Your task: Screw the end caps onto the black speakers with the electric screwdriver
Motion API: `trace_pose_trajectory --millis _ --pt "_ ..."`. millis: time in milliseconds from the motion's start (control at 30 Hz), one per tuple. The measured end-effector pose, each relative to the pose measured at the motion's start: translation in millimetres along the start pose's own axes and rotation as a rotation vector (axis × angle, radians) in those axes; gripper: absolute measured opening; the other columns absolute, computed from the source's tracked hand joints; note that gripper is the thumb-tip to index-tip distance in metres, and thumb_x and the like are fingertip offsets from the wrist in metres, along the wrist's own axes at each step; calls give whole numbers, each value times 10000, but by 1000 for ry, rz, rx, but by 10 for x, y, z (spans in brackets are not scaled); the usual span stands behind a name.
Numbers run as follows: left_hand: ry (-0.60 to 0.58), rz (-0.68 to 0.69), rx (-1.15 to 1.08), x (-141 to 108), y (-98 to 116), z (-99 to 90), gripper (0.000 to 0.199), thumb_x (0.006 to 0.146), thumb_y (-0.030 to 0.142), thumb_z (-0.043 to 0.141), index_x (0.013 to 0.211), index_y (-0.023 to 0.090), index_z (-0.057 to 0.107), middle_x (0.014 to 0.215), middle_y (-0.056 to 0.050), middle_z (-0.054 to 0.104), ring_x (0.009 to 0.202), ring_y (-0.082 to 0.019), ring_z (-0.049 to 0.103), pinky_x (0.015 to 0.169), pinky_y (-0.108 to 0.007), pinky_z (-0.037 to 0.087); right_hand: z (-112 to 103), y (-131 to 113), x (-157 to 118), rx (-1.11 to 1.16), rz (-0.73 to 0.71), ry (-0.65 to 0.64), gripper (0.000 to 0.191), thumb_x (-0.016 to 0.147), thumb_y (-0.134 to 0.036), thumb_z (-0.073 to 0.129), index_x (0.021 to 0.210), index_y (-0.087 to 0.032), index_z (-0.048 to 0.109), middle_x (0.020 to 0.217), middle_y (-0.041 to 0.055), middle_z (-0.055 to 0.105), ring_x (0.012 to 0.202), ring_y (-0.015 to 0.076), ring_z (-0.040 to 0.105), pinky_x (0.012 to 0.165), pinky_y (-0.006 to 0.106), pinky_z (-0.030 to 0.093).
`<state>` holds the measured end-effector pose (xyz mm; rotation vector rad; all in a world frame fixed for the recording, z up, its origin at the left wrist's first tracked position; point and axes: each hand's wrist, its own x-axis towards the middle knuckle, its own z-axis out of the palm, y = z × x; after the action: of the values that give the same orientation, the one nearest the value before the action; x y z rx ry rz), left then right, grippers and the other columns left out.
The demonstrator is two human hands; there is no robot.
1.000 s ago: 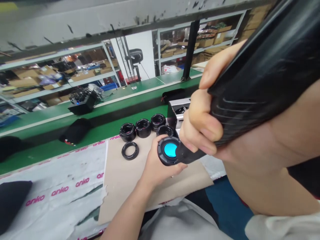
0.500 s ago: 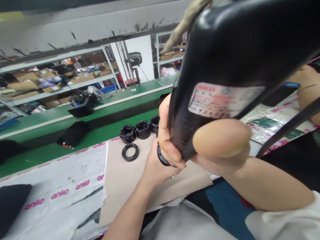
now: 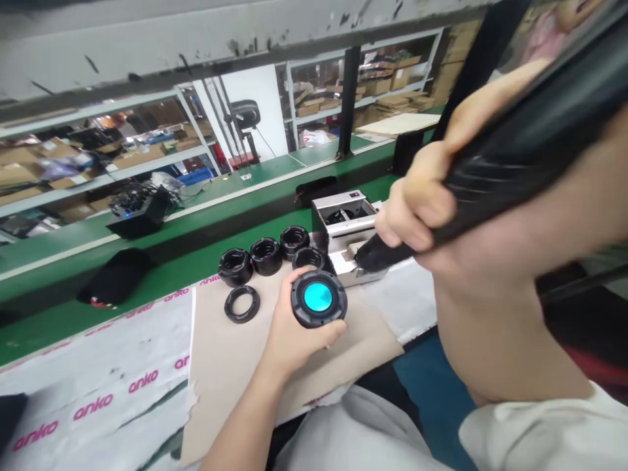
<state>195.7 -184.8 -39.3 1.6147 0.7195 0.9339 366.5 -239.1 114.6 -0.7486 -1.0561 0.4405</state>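
Note:
My left hand (image 3: 297,333) holds a round black part (image 3: 318,322) with a shiny blue-green centre facing up, above the brown cardboard (image 3: 235,386). High at the right, my right hand (image 3: 422,190) is wrapped round a long black power tool (image 3: 515,163). The tool's narrow end points down and left, in front of a silver machine (image 3: 343,226). Black ring-shaped parts (image 3: 265,256) stand in a row behind my left hand, and a thinner black ring (image 3: 242,304) lies flat on the cardboard.
A black pouch-like object (image 3: 118,275) lies on the green bench (image 3: 167,258) at the left. Farther back stands a black box with wires (image 3: 140,212). A dark post (image 3: 349,98) rises from the bench, with loaded shelves beyond. Printed sheeting (image 3: 112,386) covers the front left.
My right hand has moved up and right with the tool, which is now tilted away from my left hand. The round part and the silver machine have come into view.

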Motion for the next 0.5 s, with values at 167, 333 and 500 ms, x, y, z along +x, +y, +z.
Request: trace_pose_trajectory --millis 167,333,500 --pt "-6 -14 -8 -18 -18 -26 840 650 366 995 1379 228 601 1284 -118 772 1108 -323 795 925 -424 671 -535 713 160 -5 -5 131 522 827 -639 897 795 -220 587 529 -35 531 368 126 469 324 278 347" --pt "36 33 -5 -28 -41 -34 847 621 345 1017 1361 227 623 1384 -132 748 1216 -334 783 1007 -422 659 -614 963 108 -25 50 112 450 899 -585 844 818 -228 583 524 -53 551 364 125 488 349 259 359" --pt "31 70 2 -28 -48 -46 866 628 395 1041 1370 232 625 1385 -130 752 1220 -328 787 1014 -414 659 -605 967 84 -39 98 100 537 873 -656 841 761 -227 538 510 -56 545 350 118 480 336 242 344"
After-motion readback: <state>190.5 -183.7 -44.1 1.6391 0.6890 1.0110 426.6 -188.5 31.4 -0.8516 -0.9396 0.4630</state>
